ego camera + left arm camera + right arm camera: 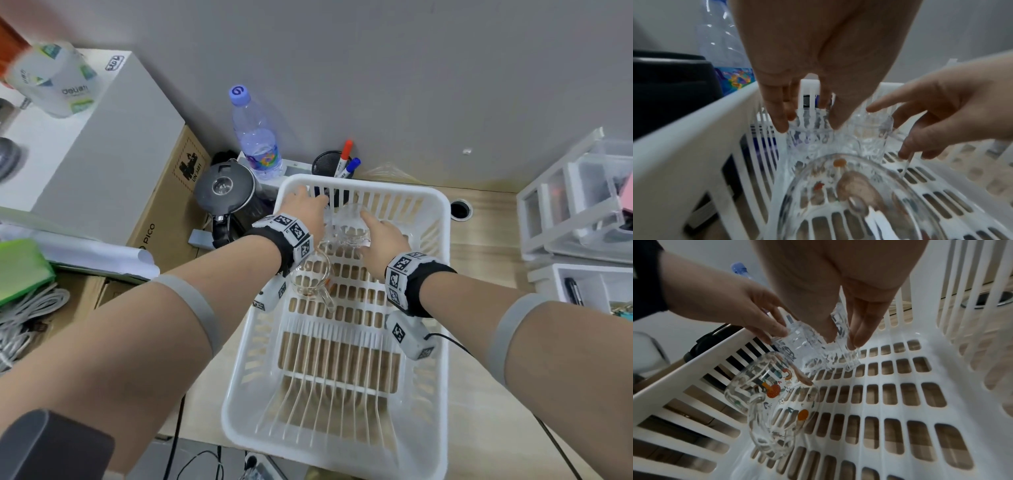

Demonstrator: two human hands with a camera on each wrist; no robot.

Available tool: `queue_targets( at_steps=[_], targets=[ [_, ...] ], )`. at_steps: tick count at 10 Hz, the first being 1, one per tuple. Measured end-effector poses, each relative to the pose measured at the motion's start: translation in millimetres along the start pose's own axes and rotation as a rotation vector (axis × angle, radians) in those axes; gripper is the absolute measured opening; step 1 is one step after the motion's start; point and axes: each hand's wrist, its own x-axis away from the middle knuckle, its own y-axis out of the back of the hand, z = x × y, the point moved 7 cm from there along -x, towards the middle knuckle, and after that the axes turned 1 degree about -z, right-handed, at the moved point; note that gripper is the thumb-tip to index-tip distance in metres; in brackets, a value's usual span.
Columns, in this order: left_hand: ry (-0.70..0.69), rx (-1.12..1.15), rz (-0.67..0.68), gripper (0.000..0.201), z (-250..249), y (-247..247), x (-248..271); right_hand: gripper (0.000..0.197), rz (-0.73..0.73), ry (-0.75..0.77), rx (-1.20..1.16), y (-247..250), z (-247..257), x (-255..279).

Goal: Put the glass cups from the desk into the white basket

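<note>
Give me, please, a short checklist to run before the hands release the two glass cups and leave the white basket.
1. Left clear glass cup inside the white slotted plastic basket: ok.
2. Right clear glass cup inside the basket: ok.
3. Both cup bases flat on the basket floor: cannot tell.
4. Left hand holds the left cup's rim with its fingers, and right hand pinches the right cup: ok.
5. Cups apart from each other: not ok, they appear to touch.
6. Free way out for the left wrist: not ok, the printed glass mug with a handle stands directly under it.
</note>
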Motion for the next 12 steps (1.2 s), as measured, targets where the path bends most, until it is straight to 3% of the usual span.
queue_targets(
  at_steps=[2,4,6,7,8,9,12],
  targets=[
    [-0.087,0.005,0.057,0.056,0,8,-3,0.074,-0.034,0.01,-0.035,1,5,-6],
    [-0.106,0.025,0.028,0.059,1,9,-1,0.074,-0.051,-0.008,-0.03,-1,8,-4],
    [-0.058,0.082,-0.081,0.041,7,17,13,0.054,-0.168,-0.026,-0.008,24,11,9],
    [-0.092,0.097,0.004,0.029,8,14,24,0.046,-0.166,-0.023,-0.03,33,12,12],
    [-0.158,0.014,0.206,0.041,5,-4,37,0.035,-0.083,-0.023,-0.024,32,13,15],
    [-0.197,-0.058,0.283,0.052,-1,-19,44,0.032,-0.044,-0.015,-0.005,29,13,21],
    [-0.16,-0.137,0.29,0.048,-6,-18,50,0.03,0.003,0.02,-0.112,33,-3,40]
  ],
)
